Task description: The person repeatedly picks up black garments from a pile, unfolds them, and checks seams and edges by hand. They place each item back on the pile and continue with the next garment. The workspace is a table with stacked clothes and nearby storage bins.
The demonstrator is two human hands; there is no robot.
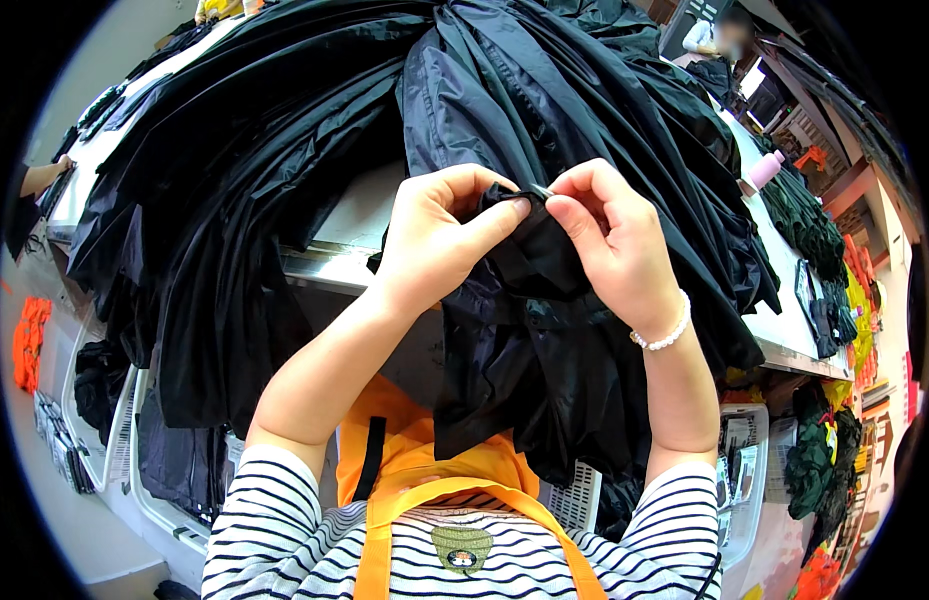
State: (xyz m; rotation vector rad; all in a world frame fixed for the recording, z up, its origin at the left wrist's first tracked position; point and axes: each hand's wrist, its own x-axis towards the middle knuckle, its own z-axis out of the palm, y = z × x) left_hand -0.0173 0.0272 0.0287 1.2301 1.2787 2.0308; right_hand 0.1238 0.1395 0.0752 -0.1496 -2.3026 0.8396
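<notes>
Between thumb and fingers, my left hand (439,225) pinches the folded edge of a black garment (529,260), raised in front of me. My right hand (624,245), with a white beaded bracelet on its wrist, is closed right beside it. From its fingertips a small pointed metal tool (541,190) sticks out to the garment's edge; most of it is hidden in the fingers, so its kind cannot be made out. The cloth hangs down from both hands over my orange apron (399,440).
Long black garments (214,150) are heaped over the white table (359,210) and drape off its front edge. White plastic crates (144,490) stand below. A pink bottle (764,170) is at the right. Another person's arm (44,178) shows at far left, and a person (702,38) sits at back right.
</notes>
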